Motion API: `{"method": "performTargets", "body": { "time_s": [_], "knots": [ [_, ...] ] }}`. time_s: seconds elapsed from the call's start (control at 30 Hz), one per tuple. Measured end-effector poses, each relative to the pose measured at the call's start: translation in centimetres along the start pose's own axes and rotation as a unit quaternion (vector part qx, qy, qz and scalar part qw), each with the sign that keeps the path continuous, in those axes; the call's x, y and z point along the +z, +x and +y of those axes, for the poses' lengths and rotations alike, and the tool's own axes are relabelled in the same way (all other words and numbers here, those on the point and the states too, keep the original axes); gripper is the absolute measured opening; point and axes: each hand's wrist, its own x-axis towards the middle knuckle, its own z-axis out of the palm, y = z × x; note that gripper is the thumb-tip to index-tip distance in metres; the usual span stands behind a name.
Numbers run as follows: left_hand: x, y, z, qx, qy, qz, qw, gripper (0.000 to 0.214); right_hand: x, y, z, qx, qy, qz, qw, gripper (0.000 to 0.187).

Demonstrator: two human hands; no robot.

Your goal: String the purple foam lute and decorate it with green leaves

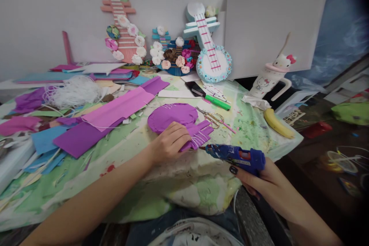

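A purple guitar-shaped paper piece (173,117) with white strings lies on the paint-stained table cover (127,150). My left hand (170,140) rests on its neck end, fingers curled and pressing it down. My right hand (253,177) is closed around a blue hot glue gun (235,155), whose nozzle points left at the neck end of the purple piece, close to my left fingers.
Gold-handled scissors (211,117), a green marker (217,102) and a banana (276,123) lie to the right. Purple and pink paper sheets (112,113) and a white string bundle (73,90) lie left. Finished decorated guitars (211,52) lean on the wall. A cat-themed white cup (266,80) stands back right.
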Motion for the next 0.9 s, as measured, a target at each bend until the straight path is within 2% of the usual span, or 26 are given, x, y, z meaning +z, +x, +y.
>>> {"method": "performTargets", "body": {
  "time_s": [0.27,0.4,0.5,0.6,0.77,0.9],
  "knots": [
    [0.0,0.2,0.1,-0.04,-0.058,-0.025,0.997,0.014,1.1,-0.3,-0.1,0.012,0.117,0.103,0.988,0.034],
    [0.2,0.0,0.1,-0.048,-0.064,-0.024,0.997,0.016,2.1,0.5,0.0,-0.051,0.166,0.122,0.977,0.024],
    [0.3,-0.2,0.1,-0.053,-0.067,-0.024,0.996,0.016,3.7,1.5,-0.4,-0.098,0.232,0.156,0.955,0.017],
    [0.4,-0.4,0.0,-0.059,-0.069,-0.025,0.996,0.018,6.0,2.7,-0.7,-0.096,0.27,0.187,0.939,0.018],
    [0.5,-0.5,0.0,-0.045,-0.061,-0.01,0.997,0.021,9.7,4.5,-0.6,-0.094,0.28,0.254,0.921,0.021],
    [0.6,-0.4,0.1,-0.042,-0.072,-0.006,0.996,0.022,11.0,5.2,-0.1,-0.101,0.282,0.267,0.916,0.022]
  ]
}}
